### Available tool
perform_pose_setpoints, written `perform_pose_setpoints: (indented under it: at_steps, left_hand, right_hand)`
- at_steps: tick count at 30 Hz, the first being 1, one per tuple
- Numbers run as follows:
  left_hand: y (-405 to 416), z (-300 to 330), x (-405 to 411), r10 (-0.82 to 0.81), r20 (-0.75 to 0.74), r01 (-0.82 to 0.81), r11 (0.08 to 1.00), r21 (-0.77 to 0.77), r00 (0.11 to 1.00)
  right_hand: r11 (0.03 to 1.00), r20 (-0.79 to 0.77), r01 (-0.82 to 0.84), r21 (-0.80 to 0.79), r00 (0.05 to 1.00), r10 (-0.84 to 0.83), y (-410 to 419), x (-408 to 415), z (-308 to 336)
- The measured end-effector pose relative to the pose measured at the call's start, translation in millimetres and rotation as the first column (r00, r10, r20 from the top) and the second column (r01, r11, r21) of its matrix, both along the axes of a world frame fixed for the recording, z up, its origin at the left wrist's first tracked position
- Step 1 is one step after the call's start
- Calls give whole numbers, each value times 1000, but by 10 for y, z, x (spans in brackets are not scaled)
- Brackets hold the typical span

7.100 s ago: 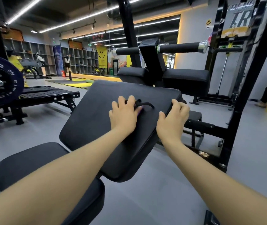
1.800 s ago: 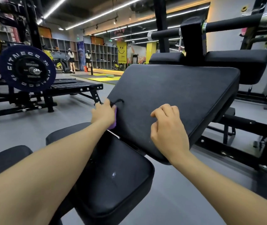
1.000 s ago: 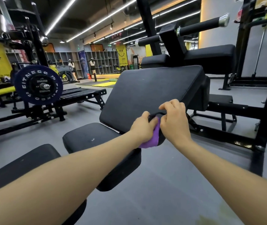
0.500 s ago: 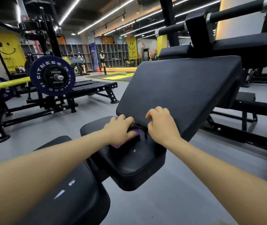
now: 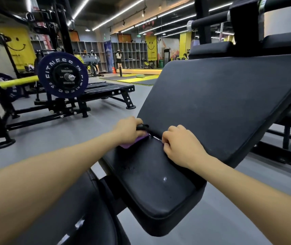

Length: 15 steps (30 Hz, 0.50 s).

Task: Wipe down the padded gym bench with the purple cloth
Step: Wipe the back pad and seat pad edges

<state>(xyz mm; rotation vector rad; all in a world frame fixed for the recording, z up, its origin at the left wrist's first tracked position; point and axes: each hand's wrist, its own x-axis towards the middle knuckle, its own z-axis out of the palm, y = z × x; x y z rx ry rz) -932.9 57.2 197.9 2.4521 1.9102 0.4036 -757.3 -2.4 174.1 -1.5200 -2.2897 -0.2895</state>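
The black padded gym bench has a tilted back pad point(image 5: 220, 103) rising to the upper right and a lower seat pad point(image 5: 155, 181) in front of me. My left hand point(image 5: 128, 129) is shut on the purple cloth point(image 5: 134, 141), pressing it onto the far left corner of the seat pad, right at the gap below the back pad. A dark strap of the cloth pokes out by my fingers. My right hand point(image 5: 180, 144) rests with curled fingers on the lower edge of the back pad, holding nothing.
Another black pad point(image 5: 81, 218) lies at the bottom left. A barbell rack with a big purple weight plate point(image 5: 62, 75) and a flat black platform point(image 5: 105, 89) stands to the left. Black frame bars point(image 5: 282, 149) run on the right. People stand far back by the shelves.
My left hand has slid the cloth leftward along the seam to the seat pad's left corner. My right hand has stayed on the lower edge of the back pad.
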Motion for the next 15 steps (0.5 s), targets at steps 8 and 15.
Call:
perform_pose_setpoints:
  at_steps: [8, 15]
  left_hand:
    - [330, -43, -110, 92, 64, -95, 994, 46, 994]
    - [339, -26, -123, 146, -12, -145, 989, 28, 989]
  right_hand:
    - [1000, 11, -4, 26, 1000, 4, 40, -67, -5]
    - [996, 19, -25, 85, 1000, 24, 12, -29, -72]
